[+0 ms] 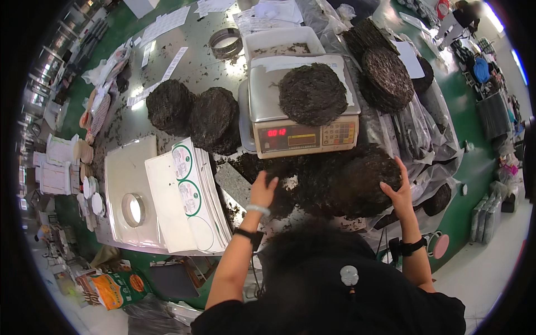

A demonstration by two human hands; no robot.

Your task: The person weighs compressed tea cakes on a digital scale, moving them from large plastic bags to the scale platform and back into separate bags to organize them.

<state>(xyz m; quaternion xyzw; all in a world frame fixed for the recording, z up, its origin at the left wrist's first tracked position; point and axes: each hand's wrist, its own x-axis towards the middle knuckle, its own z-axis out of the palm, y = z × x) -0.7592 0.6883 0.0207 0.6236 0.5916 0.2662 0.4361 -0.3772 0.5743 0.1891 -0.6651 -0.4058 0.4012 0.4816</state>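
My right hand (398,193) grips the right edge of a round, dark cake of dried seaweed (364,184), thumb on top and fingers around the rim. Spread apart, the thumb and fingers of my left hand (264,193) rest at the left side of loose dark seaweed (281,205); nothing held shows in it. Just beyond both hands stands a digital scale (307,140) with a lit red display. Another seaweed disc (313,93) lies on its metal pan, overhanging the front edge.
Two seaweed stacks (213,119) stand left of the scale. Printed sheets (201,197) and a metal ring (133,209) lie at the left; another ring (226,43) is farther back. A white bin (284,39) sits behind the scale. More seaweed cakes (387,79) rest on plastic bags at the right.
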